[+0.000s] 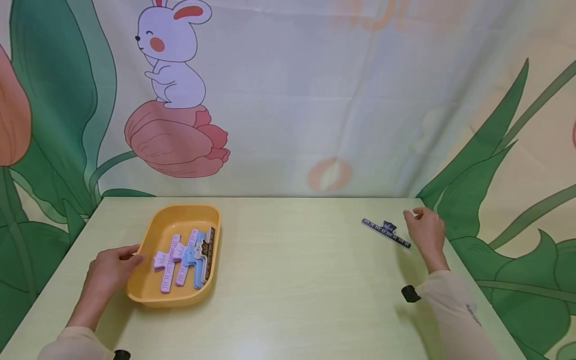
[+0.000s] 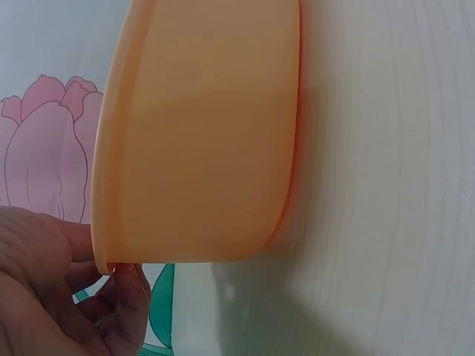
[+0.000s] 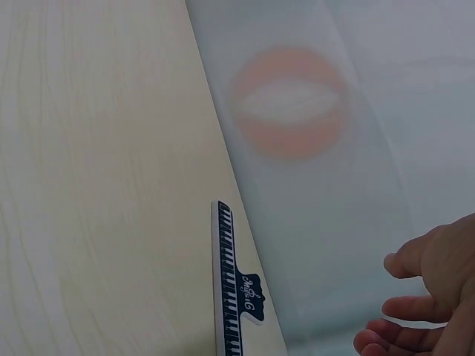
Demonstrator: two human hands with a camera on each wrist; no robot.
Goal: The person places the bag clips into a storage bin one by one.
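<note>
My left hand [image 1: 110, 270] pinches the left rim of a yellow plastic tray [image 1: 141, 295], thumb and fingers on either side of the edge. Inside the tray lie several piano-key music clips: a lilac clip [image 1: 168, 270] at left, another lilac one, a light blue clip [image 1: 198, 270] and a black-and-gold clip [image 1: 209, 255] along the right wall. On the table at the right lies a dark navy music clip [image 1: 386, 233], its handle marked "MUSIC" in the right wrist view. Just right of it hovers my right hand [image 1: 426, 232], fingers loosely bent and holding nothing.
The pale wooden table [image 1: 288, 280] ends at a back edge against a cloth backdrop [image 1: 288, 100] printed with a rabbit and flowers. Green printed leaves [image 1: 486, 200] hang beyond the right table edge.
</note>
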